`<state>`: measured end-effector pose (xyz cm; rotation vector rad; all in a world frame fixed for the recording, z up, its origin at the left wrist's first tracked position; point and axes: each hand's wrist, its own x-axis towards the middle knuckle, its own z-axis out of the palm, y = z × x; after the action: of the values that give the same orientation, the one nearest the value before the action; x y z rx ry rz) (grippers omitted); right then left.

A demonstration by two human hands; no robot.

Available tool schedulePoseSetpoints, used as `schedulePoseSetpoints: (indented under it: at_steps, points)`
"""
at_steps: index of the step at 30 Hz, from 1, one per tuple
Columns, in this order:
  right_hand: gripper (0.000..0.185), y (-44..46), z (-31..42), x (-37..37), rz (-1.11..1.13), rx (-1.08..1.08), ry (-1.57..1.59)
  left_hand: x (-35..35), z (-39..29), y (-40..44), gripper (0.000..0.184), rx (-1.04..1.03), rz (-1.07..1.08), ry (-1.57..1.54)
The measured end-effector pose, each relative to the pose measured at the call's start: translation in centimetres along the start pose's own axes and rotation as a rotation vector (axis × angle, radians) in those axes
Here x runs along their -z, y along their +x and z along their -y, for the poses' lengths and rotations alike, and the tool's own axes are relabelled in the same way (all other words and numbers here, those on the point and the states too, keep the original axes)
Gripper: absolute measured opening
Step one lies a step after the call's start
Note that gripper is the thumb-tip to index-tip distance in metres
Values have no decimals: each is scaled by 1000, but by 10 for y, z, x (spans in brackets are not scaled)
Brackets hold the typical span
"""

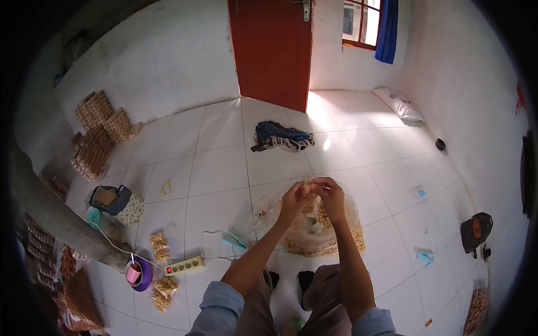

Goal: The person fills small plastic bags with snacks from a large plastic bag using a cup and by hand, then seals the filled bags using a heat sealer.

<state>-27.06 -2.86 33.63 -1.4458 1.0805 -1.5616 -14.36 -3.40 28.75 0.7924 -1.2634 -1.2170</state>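
Observation:
Over a big clear plastic bag of light brown snack pieces [353,224], both hands meet at a small clear plastic bag [308,206] with snack pieces in it. My left hand [292,200] pinches the small bag's upper part from the left. From the right, my right hand [329,195] has its fingers closed on the same bag's top. A white object, perhaps a cup or scoop [315,225], lies in the large bag just below the hands. The fingertips partly hide the small bag's opening.
Left of my legs are a power strip [185,266], a turquoise tool [234,241], filled bags [165,293] and a pink cup [133,273]. Stacked packs [92,151] stand by the left wall. Dark cloth [280,136] lies ahead, before a red door [272,50]. A backpack [476,231] sits right.

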Motion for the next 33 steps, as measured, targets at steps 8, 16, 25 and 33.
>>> schedulePoseSetpoints:
  at_steps: [8,16,25,33]
  points:
    - [11,3,2,4,-36,-19,-145,-11,-24,-2,33,2,-74,-182]
    - [16,5,-13,2,4,-38,-7,-8,-16,2,15,127,-163,-328]
    - [18,6,-17,7,-14,-83,-183,-18,-22,4,13,206,-217,-308]
    - [20,5,-23,2,130,-114,27,-9,-14,3,11,99,-235,-217]
